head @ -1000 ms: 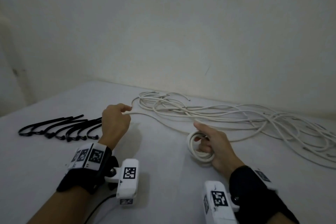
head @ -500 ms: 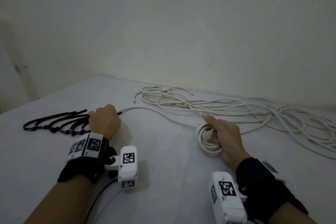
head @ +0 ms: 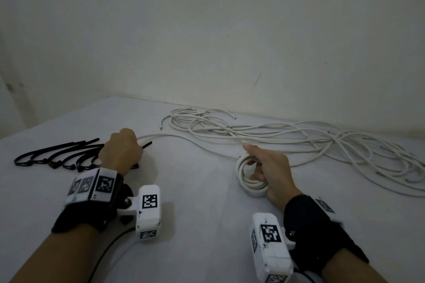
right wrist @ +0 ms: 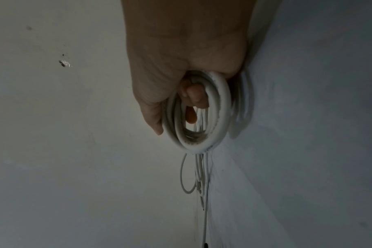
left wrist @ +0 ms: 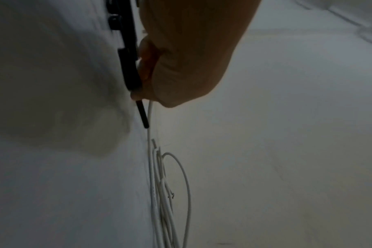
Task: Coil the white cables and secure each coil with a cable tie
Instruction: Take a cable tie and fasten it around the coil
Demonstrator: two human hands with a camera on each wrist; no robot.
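Note:
My right hand [head: 270,169] grips a small white cable coil [head: 249,182] standing on the table; the fingers pass through its loops and the thumb lies along the top. The right wrist view shows the same coil [right wrist: 202,117] with fingers [right wrist: 194,97] hooked inside it. My left hand [head: 120,151] is a fist at the right end of the tie row. It holds a black cable tie [head: 147,144] whose tip sticks out to the right, and the coil's white tail [head: 161,136] also runs into it. In the left wrist view the tie [left wrist: 131,67] lies along the curled fingers, with the white cable [left wrist: 150,117] beside it.
Several more black cable ties [head: 57,156] lie in a row at the left. A large tangle of loose white cables [head: 299,140] spreads along the back and right of the white table [head: 195,225], close to the wall. Wrist cameras sit on both forearms.
My left hand moved left from the cable's tail to the tie row and closed on a black tie, dragging the tail with it. The right hand kept holding the coil.

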